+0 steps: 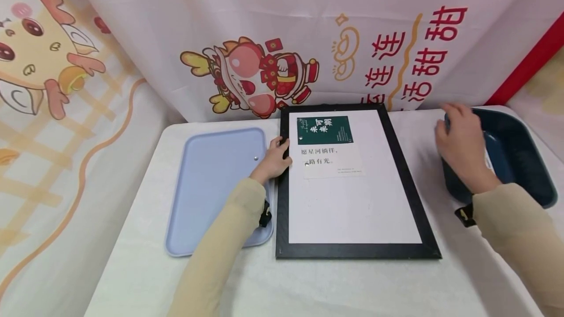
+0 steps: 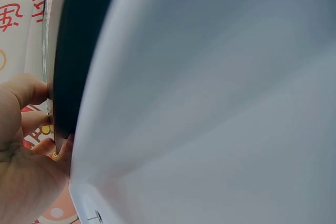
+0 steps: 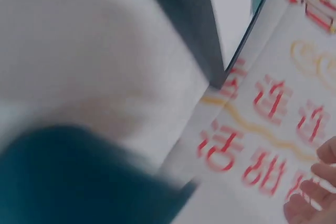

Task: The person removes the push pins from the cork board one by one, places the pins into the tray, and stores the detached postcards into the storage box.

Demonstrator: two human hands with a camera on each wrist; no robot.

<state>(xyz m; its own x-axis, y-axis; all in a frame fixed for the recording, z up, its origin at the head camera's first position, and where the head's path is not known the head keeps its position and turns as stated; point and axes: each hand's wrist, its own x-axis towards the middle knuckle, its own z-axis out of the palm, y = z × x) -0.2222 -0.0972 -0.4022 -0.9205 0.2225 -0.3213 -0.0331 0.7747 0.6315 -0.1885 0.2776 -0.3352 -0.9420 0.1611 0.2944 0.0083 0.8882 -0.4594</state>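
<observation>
A white board in a black frame point(image 1: 352, 214) lies on the table. Near its top, a green card with white writing point(image 1: 326, 133) sits above a white printed card point(image 1: 339, 168). My left hand point(image 1: 274, 160) grips the board's left frame edge; in the left wrist view, this hand point(image 2: 29, 135) has its fingers around the dark frame point(image 2: 86, 35). Over the left rim of a dark blue basin point(image 1: 502, 155) is my right hand point(image 1: 462, 143), holding nothing. The right wrist view shows its relaxed fingers point(image 3: 315, 187), with the basin point(image 3: 79, 177) blurred below.
A light blue tray point(image 1: 211, 190) lies left of the board, partly under my left forearm. On it rests a small silver piece point(image 1: 256, 158). Similar small silver dots sit on both cards. A printed cloth point(image 1: 282, 23) hangs behind the white-covered table point(image 1: 352, 287).
</observation>
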